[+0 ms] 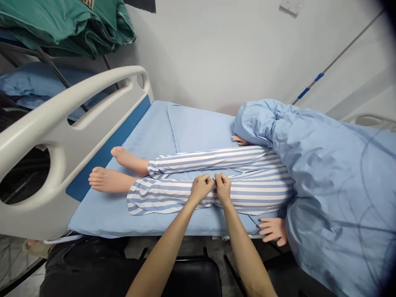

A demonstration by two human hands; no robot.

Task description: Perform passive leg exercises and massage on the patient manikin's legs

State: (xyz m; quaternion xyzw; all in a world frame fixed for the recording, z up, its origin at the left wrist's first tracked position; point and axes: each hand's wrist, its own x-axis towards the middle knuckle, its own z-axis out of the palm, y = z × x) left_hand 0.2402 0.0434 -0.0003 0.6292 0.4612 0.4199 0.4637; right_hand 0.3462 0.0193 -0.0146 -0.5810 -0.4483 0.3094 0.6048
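Note:
My left hand [201, 186] and my right hand [223, 185] are both curled closed, side by side above the near knee of a manikin. Their thumb sides almost meet. Striped blue-and-white trousers [256, 192] cover the manikin's legs, and the cloth creases just below my hands. Whether a fold of that cloth is pinched in my fingers is hidden. The manikin's bare feet [111, 180] point left. One manikin hand [274, 231] hangs over the near mattress edge; another manikin hand [240, 140] shows on the far side.
A blue quilt [334, 177] is heaped over the manikin's upper body at right. The white bed footboard [102, 111] rises at left. Green folded cloth [68, 24] lies on a rack behind it. A black chair [196, 276] stands at the near side of the bed.

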